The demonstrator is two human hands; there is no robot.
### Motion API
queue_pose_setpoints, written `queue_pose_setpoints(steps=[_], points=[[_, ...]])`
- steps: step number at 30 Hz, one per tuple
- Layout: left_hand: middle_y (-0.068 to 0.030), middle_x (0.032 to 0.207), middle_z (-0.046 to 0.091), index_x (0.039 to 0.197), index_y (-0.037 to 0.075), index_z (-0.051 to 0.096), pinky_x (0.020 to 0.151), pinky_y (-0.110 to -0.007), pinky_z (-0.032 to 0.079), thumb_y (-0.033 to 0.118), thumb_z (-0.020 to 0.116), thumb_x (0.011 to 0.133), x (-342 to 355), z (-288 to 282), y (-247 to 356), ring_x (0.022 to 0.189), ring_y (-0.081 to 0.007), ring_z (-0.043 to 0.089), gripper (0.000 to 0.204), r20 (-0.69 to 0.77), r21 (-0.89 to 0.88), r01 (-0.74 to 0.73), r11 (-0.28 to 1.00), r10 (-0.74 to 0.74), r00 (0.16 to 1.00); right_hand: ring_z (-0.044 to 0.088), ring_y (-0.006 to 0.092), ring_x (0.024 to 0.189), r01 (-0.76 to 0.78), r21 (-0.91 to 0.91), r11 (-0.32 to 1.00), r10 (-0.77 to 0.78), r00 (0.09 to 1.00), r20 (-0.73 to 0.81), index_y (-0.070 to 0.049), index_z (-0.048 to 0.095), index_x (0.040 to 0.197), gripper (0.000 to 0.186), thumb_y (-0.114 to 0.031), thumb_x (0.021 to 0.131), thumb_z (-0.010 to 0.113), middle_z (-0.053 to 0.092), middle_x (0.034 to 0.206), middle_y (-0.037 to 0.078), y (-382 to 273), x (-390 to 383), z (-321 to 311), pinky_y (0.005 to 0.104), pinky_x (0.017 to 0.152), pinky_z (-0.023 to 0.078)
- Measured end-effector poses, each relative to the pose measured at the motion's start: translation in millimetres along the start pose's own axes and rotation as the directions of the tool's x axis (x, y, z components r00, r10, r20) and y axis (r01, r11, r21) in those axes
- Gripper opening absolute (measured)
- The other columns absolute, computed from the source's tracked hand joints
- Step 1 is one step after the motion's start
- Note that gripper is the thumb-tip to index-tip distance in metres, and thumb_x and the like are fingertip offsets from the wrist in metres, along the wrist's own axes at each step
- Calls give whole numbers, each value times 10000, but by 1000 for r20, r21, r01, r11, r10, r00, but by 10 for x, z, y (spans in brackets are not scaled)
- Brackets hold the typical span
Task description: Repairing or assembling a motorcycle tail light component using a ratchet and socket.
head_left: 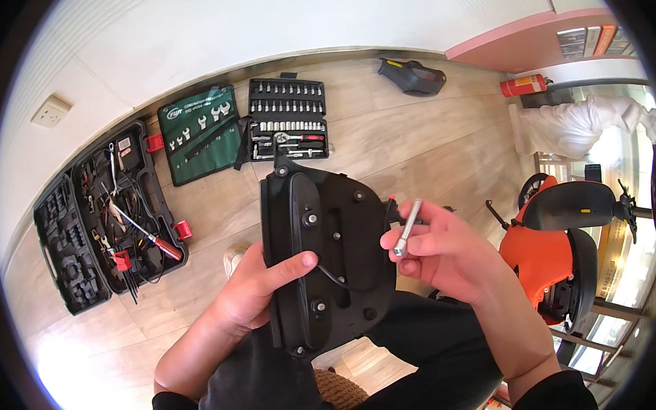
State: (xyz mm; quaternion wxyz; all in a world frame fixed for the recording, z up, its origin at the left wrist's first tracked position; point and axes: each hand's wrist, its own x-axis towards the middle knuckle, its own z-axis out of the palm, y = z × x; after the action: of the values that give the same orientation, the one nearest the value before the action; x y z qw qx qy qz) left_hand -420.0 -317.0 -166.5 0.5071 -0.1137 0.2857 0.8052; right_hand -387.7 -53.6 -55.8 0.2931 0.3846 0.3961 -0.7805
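My left hand point(262, 283) grips the near left edge of a black moulded plastic panel point(359, 254), thumb lying across its face. Several bolts stand in the panel, and a thin black cable point(332, 276) runs over its surface. The panel lies above my legs, slightly tilted. To its right, my right hand point(445, 251) pinches a silver socket extension bar point(410, 227) between thumb and fingers, hollow end facing down. A small red-tipped black piece point(391, 200) shows beside that hand; what it belongs to is unclear.
Beyond the panel lie an open socket set point(287, 105), a green wrench pouch point(202, 130) and an open black toolbox point(118, 205). A black plastic part point(412, 77) rests near the wall. At right are an orange scooter point(539, 259) and a red fire extinguisher point(524, 85).
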Motion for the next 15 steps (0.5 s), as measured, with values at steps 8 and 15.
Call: queue_pose_setpoints(steps=[8, 15], points=[[-141, 1277, 661, 1404, -49, 512, 954, -380, 581, 233, 790, 956, -61, -23, -5, 1125, -216, 682, 598, -32, 26, 5, 1000, -4, 999, 750, 191, 940, 530, -827, 186, -553, 752, 358, -32, 616, 1139, 181, -13, 971, 679, 766, 1061, 110, 210, 216, 193, 311, 783, 583], [-109, 1237, 674, 1382, -29, 540, 955, -359, 558, 230, 792, 959, -110, 5, 21, 1112, -187, 671, 557, -38, 64, -15, 998, 17, 999, 749, 277, 865, 514, -850, -113, -568, 669, 480, -39, 675, 1068, 172, -3, 910, 733, 753, 995, 102, 287, 332, 232, 330, 750, 586]])
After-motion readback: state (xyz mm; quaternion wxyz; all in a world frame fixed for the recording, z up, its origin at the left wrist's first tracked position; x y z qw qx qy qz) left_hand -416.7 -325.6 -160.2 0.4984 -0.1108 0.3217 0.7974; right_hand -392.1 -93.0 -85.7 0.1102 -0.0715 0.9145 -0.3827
